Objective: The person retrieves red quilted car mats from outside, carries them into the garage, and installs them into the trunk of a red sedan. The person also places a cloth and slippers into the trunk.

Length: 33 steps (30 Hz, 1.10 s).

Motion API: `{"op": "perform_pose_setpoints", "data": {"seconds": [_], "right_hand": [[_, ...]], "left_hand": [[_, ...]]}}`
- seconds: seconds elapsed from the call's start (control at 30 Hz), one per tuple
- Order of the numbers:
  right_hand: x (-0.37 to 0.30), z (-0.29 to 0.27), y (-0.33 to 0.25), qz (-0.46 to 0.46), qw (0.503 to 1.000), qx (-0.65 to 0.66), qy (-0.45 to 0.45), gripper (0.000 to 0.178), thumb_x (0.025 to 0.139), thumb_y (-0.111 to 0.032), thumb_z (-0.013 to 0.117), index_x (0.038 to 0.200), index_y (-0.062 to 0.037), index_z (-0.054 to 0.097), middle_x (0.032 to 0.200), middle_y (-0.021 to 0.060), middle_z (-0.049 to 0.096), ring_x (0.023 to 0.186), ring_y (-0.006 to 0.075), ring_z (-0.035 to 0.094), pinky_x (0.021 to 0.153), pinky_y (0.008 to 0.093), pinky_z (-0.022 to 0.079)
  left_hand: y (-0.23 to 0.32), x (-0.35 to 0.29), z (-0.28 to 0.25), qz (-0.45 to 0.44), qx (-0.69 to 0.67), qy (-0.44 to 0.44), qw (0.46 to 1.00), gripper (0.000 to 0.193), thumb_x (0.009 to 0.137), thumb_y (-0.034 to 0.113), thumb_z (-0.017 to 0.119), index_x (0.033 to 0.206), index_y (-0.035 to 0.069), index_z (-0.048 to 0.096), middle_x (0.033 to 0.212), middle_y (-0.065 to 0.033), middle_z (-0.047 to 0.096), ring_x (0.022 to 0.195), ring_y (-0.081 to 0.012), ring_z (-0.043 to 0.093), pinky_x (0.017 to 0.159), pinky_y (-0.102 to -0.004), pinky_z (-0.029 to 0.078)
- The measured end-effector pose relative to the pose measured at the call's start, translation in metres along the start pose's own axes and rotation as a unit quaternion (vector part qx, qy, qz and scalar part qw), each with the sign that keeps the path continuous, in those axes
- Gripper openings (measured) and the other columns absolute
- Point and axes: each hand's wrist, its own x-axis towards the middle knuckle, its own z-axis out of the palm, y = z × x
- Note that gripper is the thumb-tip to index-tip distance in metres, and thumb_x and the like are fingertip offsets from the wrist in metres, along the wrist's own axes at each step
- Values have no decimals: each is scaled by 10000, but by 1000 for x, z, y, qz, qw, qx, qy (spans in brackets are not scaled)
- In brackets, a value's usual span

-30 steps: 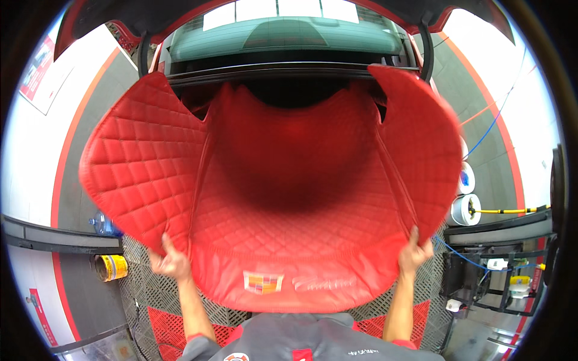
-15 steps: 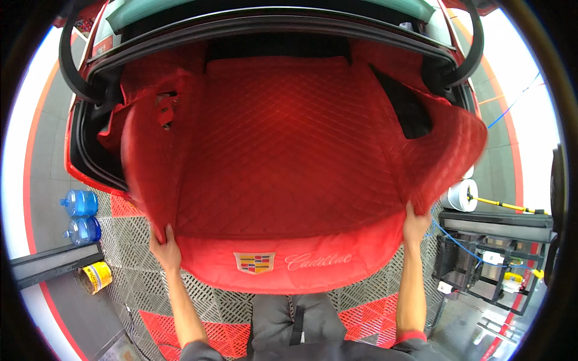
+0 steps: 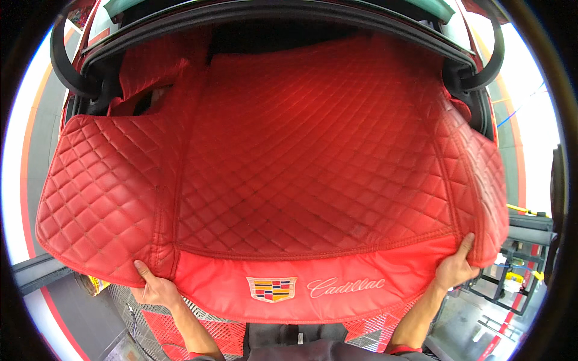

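A large red quilted trunk mat reaches from inside the car trunk out toward me. Its smooth front flap hangs nearest my body and carries an embroidered shield emblem and stitched lettering. My left hand grips the mat's near edge left of this flap, thumb on top and the other fingers hidden beneath. At the right corner, my right hand is closed on the edge, its thumb on the quilting. The left side wing spreads out flat, while the right wing bends upward.
Around the mat is the open trunk with its dark rim. Curved black hinge arms, one at left and one at right, flank it. A yellow can stands at lower left, a black metal rack at right. Red and grey grating covers the floor.
The mat has come closer to me and shifted right at its far edge. Its left wing has swung outward and flattened. Both hands have moved lower and farther apart, still gripping.
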Motion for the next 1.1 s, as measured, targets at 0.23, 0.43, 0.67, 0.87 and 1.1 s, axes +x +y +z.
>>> {"op": "perform_pose_setpoints", "data": {"seconds": [0.23, 0.43, 0.67, 0.87, 1.1], "right_hand": [[-3, -17, 1, 3, 984, 154, 93, 430, 806, -64, 685, 1174, 89, 523, 1245, 149, 536, 1078, 202, 535, 952, 330, 417], [-2, -15, -6, -12, 983, 150, 109, 409, 812, -78, 675, 1166, 79, 543, 1232, 164, 545, 1091, 226, 528, 971, 344, 403], [15, 37, -25, 12, 976, 208, 61, 376, 803, -82, 684, 1143, 36, 571, 1195, 119, 581, 1020, 235, 565, 965, 349, 406], [25, 71, -53, -11, 952, 305, 22, 342, 803, -56, 671, 1131, -6, 586, 1183, 116, 584, 988, 230, 571, 926, 360, 439], [0, 214, -32, 61, 990, 113, -58, 253, 817, -123, 690, 916, 105, 641, 1010, 175, 653, 851, 205, 611, 778, 352, 472]], "left_hand": [[23, -16, 20, 94, -46, 102, 989, 302, 821, 73, 673, 1037, -125, 601, 1080, -184, 624, 888, -204, 591, 802, -321, 485], [49, -17, 34, 177, -188, 107, 960, 334, 799, 59, 679, 1061, -127, 589, 1116, -211, 599, 915, -240, 588, 817, -356, 491], [88, 2, 39, 213, -85, 196, 953, 344, 795, 111, 700, 1057, -92, 607, 1128, -177, 604, 932, -220, 587, 797, -350, 492], [91, 5, 43, 225, -68, 235, 943, 336, 773, 152, 721, 984, -92, 628, 998, -202, 637, 818, -227, 600, 714, -366, 509], [-10, 34, 137, 234, 88, 209, 946, 249, 770, 107, 731, 858, -106, 636, 843, -217, 665, 686, -252, 628, 637, -407, 508]]}}
